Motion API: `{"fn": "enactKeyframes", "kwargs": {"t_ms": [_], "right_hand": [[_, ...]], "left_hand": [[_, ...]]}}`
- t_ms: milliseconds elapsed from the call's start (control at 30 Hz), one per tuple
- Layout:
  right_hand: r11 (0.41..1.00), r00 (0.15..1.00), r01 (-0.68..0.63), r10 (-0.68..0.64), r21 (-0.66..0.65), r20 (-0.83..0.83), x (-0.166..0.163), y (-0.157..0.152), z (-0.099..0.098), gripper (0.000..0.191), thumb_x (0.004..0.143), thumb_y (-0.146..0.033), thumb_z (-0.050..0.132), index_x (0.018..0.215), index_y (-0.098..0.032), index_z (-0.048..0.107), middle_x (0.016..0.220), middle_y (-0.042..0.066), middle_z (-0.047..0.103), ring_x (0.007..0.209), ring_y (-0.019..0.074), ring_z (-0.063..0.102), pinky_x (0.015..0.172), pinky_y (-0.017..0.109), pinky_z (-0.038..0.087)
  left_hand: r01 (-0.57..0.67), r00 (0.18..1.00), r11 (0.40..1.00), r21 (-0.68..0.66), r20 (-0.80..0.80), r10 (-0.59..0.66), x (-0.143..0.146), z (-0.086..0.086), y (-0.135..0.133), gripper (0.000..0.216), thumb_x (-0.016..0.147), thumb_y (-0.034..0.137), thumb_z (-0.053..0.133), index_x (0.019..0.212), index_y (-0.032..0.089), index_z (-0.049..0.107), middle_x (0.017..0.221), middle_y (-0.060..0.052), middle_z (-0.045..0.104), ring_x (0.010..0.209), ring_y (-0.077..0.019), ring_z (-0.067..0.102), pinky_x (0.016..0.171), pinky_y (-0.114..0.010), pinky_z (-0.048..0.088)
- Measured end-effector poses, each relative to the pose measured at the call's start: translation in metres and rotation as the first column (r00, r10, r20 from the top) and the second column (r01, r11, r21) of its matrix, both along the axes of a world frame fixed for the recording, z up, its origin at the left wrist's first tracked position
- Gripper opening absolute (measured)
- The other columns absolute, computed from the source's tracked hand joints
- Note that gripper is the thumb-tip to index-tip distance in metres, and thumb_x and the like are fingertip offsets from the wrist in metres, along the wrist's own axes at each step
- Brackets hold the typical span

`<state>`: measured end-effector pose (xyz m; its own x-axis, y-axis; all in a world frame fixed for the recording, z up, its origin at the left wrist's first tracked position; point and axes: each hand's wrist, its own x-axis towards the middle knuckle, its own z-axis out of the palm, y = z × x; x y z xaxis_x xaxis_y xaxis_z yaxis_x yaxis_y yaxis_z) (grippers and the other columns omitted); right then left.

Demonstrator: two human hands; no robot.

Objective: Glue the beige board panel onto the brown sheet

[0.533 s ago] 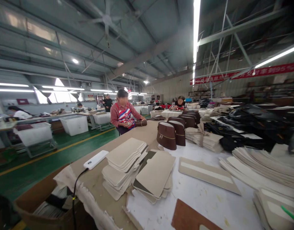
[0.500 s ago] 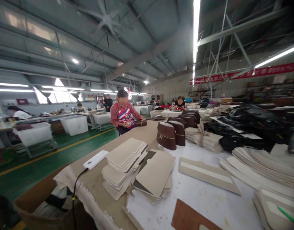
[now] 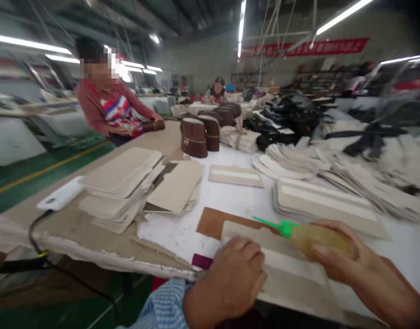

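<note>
A beige panel [image 3: 292,278] with a pale strip along it lies at the table's near edge. My left hand [image 3: 230,274] is on its left end, fingers bent and close together, pressing on it. Above the panel's right part, my right hand [image 3: 347,256] is closed around a yellowish squeeze bottle [image 3: 319,240] with a green nozzle [image 3: 271,223], tilted so that the nozzle points left. Partly under the panel lies a brown sheet [image 3: 210,223]. A small dark purple piece [image 3: 202,261] sits left of my left hand.
Stacks of beige panels [image 3: 124,171] stand at left, near a white power bank [image 3: 61,194] with a black cable. Another panel stack [image 3: 319,198] is at right. Brown bags [image 3: 193,137] stand farther back. A person in a red apron [image 3: 116,109] handles a brown piece at left.
The view has swung right and down. Both my hands have come into view, the left on a beige panel, the right with the green-nozzled bottle. More of the brown sheet's surroundings shows.
</note>
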<state>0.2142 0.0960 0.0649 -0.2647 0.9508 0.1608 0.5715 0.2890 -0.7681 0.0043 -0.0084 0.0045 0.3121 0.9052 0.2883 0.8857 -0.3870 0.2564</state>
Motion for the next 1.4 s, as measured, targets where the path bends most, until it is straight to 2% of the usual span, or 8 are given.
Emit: {"fn": "enactKeyframes", "kwargs": {"t_ms": [100,167,333,533,900,1300,1400], "right_hand": [[0.990,0.999,-0.025,0.031,-0.138,0.038,0.011,0.006,-0.001,0.061,0.075,-0.067,0.076,0.118,-0.027,0.058,0.092,0.004,0.071,0.080,0.0291,0.068,0.067,0.040,0.056],[0.988,0.996,-0.073,0.079,-0.139,0.033,0.008,0.012,0.000,0.062,0.071,-0.063,0.079,0.117,-0.027,0.057,0.095,0.004,0.070,0.085,0.0301,0.068,0.073,0.042,0.056],[0.985,0.982,-0.170,0.171,-0.012,0.085,-0.012,0.015,0.004,0.054,0.074,-0.055,0.078,0.114,-0.026,0.057,0.099,0.005,0.069,0.087,0.0290,0.067,0.076,0.042,0.055],[0.924,0.927,-0.365,0.349,0.112,0.138,-0.037,0.023,0.004,0.044,0.080,-0.049,0.074,0.113,-0.025,0.058,0.097,0.004,0.067,0.081,0.0252,0.064,0.072,0.038,0.052],[0.859,0.861,-0.488,0.446,0.153,0.244,-0.055,0.031,0.009,0.033,0.087,-0.044,0.071,0.110,-0.024,0.058,0.092,0.001,0.061,0.078,0.0217,0.059,0.070,0.036,0.048],[0.752,0.748,-0.628,0.514,0.199,0.420,-0.072,0.037,0.034,0.027,0.092,-0.041,0.067,0.108,-0.022,0.057,0.100,0.005,0.064,0.080,0.0220,0.059,0.069,0.034,0.043],[0.753,0.733,-0.633,0.510,0.179,0.450,-0.076,0.037,0.041,0.024,0.089,-0.039,0.067,0.104,-0.022,0.058,0.101,0.006,0.065,0.080,0.0221,0.058,0.068,0.033,0.041]], "left_hand": [[-0.016,0.999,1.000,0.025,0.036,0.015,-0.002,0.001,-0.003,0.025,0.107,0.030,0.052,0.123,0.014,0.064,0.130,-0.008,0.069,0.123,-0.0252,0.059,0.117,-0.042,0.044],[-0.010,0.999,0.999,0.044,0.034,0.009,-0.002,0.000,-0.003,0.027,0.107,0.030,0.052,0.125,0.014,0.064,0.132,-0.008,0.069,0.125,-0.0258,0.058,0.118,-0.043,0.043],[0.006,1.000,0.997,0.080,-0.002,-0.005,-0.001,-0.001,-0.001,0.029,0.108,0.031,0.050,0.125,0.013,0.065,0.131,-0.007,0.069,0.125,-0.0257,0.058,0.117,-0.042,0.044],[0.004,1.000,0.996,0.085,0.013,-0.005,-0.001,0.002,-0.001,0.028,0.106,0.030,0.053,0.125,0.013,0.065,0.127,-0.008,0.070,0.124,-0.0259,0.059,0.116,-0.043,0.045],[0.034,0.999,0.998,0.060,-0.022,-0.032,-0.001,0.004,0.001,0.024,0.107,0.029,0.050,0.116,0.013,0.066,0.118,-0.008,0.070,0.121,-0.0258,0.060,0.112,-0.044,0.047],[0.008,1.000,0.997,0.082,0.010,-0.008,-0.001,0.004,0.001,0.025,0.105,0.029,0.054,0.119,0.013,0.067,0.125,-0.009,0.072,0.121,-0.0252,0.062,0.115,-0.042,0.046],[-0.003,1.000,0.997,0.074,0.019,0.001,-0.001,0.003,0.000,0.027,0.106,0.030,0.053,0.122,0.013,0.067,0.128,-0.009,0.071,0.124,-0.0252,0.061,0.118,-0.042,0.045]]}}
